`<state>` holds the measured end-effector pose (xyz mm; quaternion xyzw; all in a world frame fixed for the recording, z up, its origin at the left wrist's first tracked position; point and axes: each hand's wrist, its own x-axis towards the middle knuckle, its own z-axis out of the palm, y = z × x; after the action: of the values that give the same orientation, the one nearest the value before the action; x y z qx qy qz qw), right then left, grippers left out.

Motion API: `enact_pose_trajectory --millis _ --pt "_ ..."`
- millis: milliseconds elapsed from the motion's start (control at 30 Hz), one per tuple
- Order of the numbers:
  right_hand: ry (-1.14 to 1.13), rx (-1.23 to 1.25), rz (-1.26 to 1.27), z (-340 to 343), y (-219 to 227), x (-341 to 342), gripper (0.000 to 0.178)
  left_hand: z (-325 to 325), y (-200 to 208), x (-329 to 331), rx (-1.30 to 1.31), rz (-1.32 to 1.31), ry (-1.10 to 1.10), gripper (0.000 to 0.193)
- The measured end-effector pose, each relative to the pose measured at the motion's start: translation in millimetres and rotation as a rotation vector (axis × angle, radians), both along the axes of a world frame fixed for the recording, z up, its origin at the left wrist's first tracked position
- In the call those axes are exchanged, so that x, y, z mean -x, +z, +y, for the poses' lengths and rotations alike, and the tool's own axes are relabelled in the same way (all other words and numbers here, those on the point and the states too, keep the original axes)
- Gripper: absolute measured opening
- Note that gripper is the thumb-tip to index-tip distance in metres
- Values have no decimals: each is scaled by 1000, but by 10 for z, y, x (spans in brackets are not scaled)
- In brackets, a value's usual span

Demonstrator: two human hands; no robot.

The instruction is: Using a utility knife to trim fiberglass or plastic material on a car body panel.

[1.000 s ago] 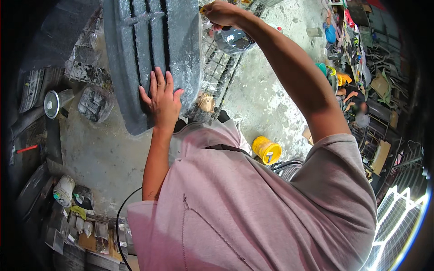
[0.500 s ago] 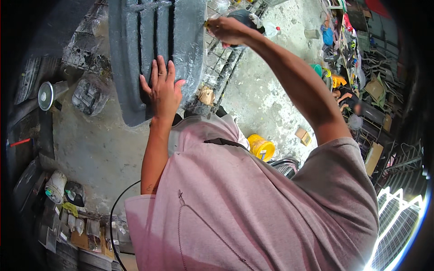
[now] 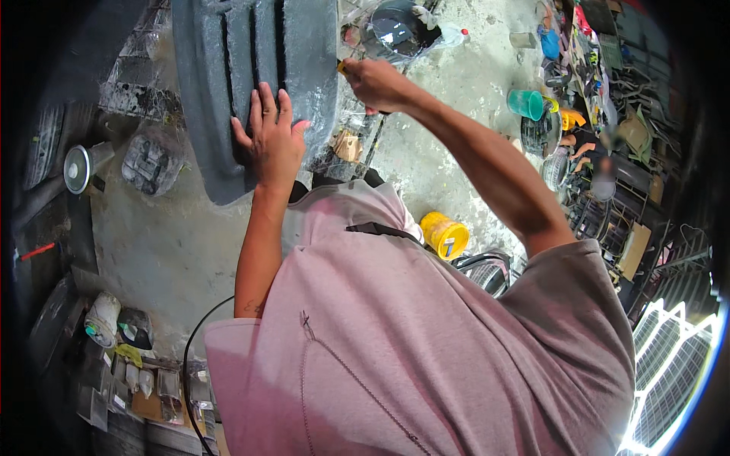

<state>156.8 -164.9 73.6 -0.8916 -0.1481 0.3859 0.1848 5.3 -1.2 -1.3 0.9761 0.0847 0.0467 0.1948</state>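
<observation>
I am in a messy workshop. The hard grey floor (image 3: 175, 251) with its white patches and dirty marks tells me so. In front of me is a big dark-grey panel with long grooves (image 3: 240, 68), rough and shiny on top. A round yellow plastic bucket (image 3: 445, 235) and a see-through green plastic tub (image 3: 526, 105) are on my right, and a dirty white bucket (image 3: 103, 318) is on my left. On the right there is a long jumbled heap of dark parts and bars (image 3: 639, 178), and another person (image 3: 585, 146) is by it. Low on the left, small clear packets (image 3: 146, 382) lie near flat brown cardboard (image 3: 148, 409).
</observation>
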Motion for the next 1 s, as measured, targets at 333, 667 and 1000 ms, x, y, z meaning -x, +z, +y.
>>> enact_pose_trajectory --millis 333,667,1000 --pt "72 45 -123 -83 -97 829 26 14 -32 16 45 -19 14 64" --pt "-34 35 179 -211 109 145 41 48 -59 17 30 -12 -63 68" --pt "-10 13 110 -167 16 629 32 51 -153 65 -22 -59 -69 68"
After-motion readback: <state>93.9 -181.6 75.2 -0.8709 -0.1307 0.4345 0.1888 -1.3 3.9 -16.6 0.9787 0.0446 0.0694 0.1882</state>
